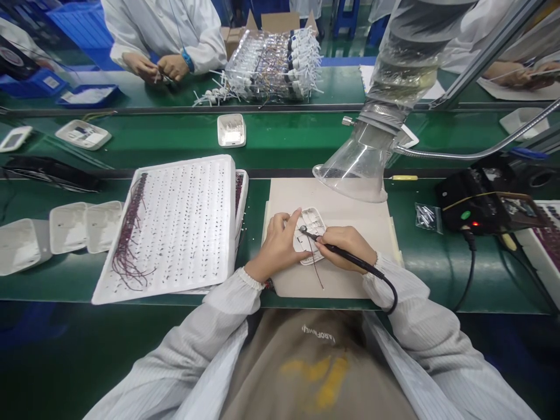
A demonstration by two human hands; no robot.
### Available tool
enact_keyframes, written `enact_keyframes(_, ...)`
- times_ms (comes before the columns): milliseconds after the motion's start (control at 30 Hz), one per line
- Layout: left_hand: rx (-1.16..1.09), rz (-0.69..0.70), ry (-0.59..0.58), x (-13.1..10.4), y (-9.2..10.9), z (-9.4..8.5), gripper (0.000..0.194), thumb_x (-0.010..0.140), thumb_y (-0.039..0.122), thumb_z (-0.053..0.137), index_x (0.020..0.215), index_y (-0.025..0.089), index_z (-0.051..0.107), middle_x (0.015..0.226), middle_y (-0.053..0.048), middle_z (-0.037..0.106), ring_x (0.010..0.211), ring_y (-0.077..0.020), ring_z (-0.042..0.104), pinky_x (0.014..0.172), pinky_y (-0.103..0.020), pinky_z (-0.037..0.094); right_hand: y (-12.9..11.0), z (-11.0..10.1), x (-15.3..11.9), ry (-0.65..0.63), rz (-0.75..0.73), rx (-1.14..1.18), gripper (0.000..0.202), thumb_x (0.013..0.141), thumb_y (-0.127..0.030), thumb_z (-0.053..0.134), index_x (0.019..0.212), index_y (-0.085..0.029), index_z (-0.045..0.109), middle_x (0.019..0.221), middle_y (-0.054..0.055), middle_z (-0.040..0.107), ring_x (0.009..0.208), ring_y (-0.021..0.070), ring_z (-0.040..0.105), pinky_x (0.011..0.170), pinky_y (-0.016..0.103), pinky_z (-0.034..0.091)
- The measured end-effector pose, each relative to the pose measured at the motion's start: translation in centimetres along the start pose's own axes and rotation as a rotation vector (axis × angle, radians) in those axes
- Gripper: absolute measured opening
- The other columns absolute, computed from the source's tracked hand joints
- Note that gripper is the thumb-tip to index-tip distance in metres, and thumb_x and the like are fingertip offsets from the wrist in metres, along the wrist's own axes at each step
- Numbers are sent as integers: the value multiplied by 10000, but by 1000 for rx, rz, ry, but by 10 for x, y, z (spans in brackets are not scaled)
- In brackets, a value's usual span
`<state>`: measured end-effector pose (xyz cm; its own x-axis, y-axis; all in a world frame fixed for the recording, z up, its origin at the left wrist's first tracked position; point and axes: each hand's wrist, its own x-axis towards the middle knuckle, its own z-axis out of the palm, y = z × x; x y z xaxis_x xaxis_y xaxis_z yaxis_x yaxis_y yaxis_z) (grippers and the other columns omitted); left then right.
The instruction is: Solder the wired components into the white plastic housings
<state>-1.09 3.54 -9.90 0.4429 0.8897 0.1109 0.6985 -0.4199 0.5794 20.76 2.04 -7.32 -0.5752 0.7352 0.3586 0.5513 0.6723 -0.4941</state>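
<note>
A small white plastic housing point(318, 220) lies on the beige work mat in front of me. My left hand point(282, 238) grips its left side, index finger near the top edge and thumb near the bottom. In my right hand point(347, 245) is a black soldering iron point(335, 249), held like a pen. Its tip points into the housing, close to a small round part point(303, 228); whether they touch I cannot tell. A thin dark red wire point(315, 269) runs from the housing down onto the mat.
White trays point(184, 227) with rows of small parts and dark red wires stand left, beside white housings point(67, 227). A clear fume hood point(354, 166) hangs above the mat point(284, 195). Right is a black soldering station point(485, 198). Across the belt point(175, 137), a co-worker's hands point(160, 67) work.
</note>
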Motion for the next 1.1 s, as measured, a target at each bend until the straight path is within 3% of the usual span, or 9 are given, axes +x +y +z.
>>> enact_keyframes(367,-37,-20,21,0,-3,4,1153,660,453,862,1568,255,181,1324,-131,286,1294,-356,382,1132,-548,352,-1,-1,-1,-7,-17,21,233,948,-198,517,724,-207,579,689,7,629,658,138,591,628,252,406)
enact_keyframes(533,-33,5,27,0,-5,4,1140,674,454,858,1563,242,176,1429,-152,247,1376,-359,333,1170,-531,325,3,1,-2,76,6,126,216,931,-245,564,727,-208,625,687,10,665,646,135,630,605,236,445)
enact_keyframes(633,-4,19,33,-1,-4,4,1158,672,449,869,1565,249,160,1477,-162,251,1400,-370,324,1170,-542,325,11,0,-9,209,54,178,176,931,-309,614,784,-216,645,699,0,695,647,138,679,603,229,504)
enact_keyframes(767,64,77,55,-6,0,-2,1094,753,490,815,1571,242,133,1533,-182,277,1440,-379,300,1180,-556,309,26,-6,-27,516,195,177,151,954,-357,612,897,-219,633,848,55,753,840,214,753,693,300,594)
enact_keyframes(867,102,199,-28,-14,2,-14,1047,789,563,768,1572,237,155,1532,-180,356,1419,-362,352,1176,-540,326,36,-10,-43,645,255,138,143,935,-373,643,945,-230,646,938,79,769,885,241,757,724,347,619)
enact_keyframes(967,222,282,-147,-22,2,-26,849,885,479,684,1559,228,233,1427,-173,506,1334,-357,450,1089,-534,419,42,-13,-55,647,251,110,147,899,-383,688,917,-238,673,904,70,775,870,254,760,723,358,631)
enact_keyframes(1033,336,305,-220,-30,5,-33,609,977,351,547,1524,207,323,1208,-159,638,1190,-337,549,972,-502,493,44,-15,-59,621,223,106,129,884,-364,703,889,-237,683,880,67,775,864,260,763,719,355,637)
enact_keyframes(1100,418,325,-270,-38,12,-41,442,1010,240,439,1451,204,437,988,-126,681,1025,-300,602,871,-445,524,45,-16,-62,604,187,89,95,879,-328,706,892,-236,688,889,68,777,867,263,764,732,354,640)
